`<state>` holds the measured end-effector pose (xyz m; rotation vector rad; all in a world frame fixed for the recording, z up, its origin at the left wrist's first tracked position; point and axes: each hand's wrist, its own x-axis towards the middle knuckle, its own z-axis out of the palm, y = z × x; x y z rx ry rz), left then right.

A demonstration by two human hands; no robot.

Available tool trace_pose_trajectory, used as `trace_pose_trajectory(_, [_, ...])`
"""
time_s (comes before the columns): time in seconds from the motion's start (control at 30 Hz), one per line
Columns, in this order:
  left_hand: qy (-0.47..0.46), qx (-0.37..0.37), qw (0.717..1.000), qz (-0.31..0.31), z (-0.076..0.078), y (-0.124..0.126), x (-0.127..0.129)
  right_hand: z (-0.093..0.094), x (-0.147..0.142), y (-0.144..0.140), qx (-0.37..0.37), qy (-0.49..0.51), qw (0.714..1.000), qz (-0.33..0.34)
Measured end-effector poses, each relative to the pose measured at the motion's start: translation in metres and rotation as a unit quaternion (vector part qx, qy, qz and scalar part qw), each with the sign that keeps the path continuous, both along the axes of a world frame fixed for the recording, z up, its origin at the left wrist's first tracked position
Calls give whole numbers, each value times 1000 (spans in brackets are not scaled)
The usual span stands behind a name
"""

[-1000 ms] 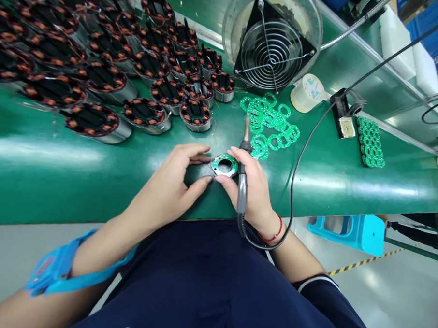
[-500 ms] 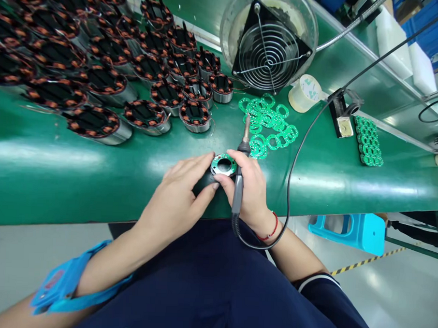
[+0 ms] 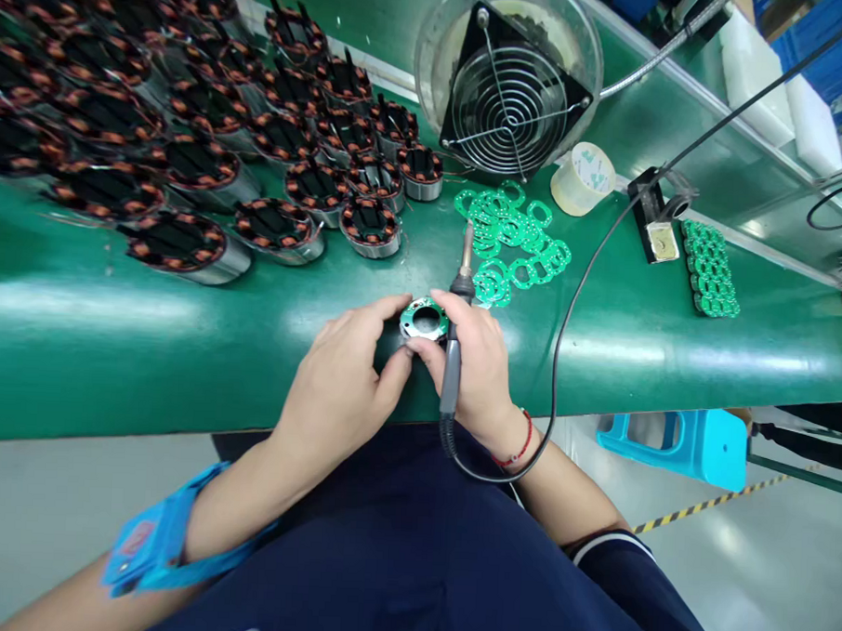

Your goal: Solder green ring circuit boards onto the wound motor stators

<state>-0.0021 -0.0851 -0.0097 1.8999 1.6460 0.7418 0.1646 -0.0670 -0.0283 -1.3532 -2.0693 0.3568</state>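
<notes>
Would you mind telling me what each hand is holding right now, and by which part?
The right hand grips the soldering iron by its handle, tip pointing away. Fingertips of both it and the left hand pinch the rim of the green ring board.

Green bench surface (image 3: 113,339) runs left to right. Many copper-wound stators (image 3: 184,138) stand crowded at far left, nearest ones by the front edge of the group. Square black fan with wire guard (image 3: 509,98) sits in a clear round housing at the back. Loose pile of green ring boards (image 3: 512,240) lies below it. Tape roll (image 3: 581,178) just right of the fan. Stacked green boards (image 3: 708,270) further right. Blue stool (image 3: 680,443) on the floor.
</notes>
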Motion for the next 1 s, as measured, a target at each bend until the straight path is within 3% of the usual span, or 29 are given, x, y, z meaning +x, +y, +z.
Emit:
trace_pose_trajectory(0.27, [-42, -74, 996, -13, 19, 14, -5, 0, -1, 0, -17, -5, 1000, 1])
trace_pose_trajectory(0.43, [-81, -93, 992, -39, 12, 23, -15, 1, -3, -2, -32, -9, 999, -11])
trace_pose_trajectory(0.53, [-129, -64, 989, -20, 4, 18, -18, 1, -4, -2, -35, -14, 999, -10])
trace_pose_trajectory(0.7, [-82, 5, 996, 17, 0, 9, -15, 2, -3, -3, -44, 3, 999, -4])
trace_pose_trajectory(1.0, [38, 132, 988, -71, 8, 24, -18, 2, -4, -3, -16, 12, 1000, 6])
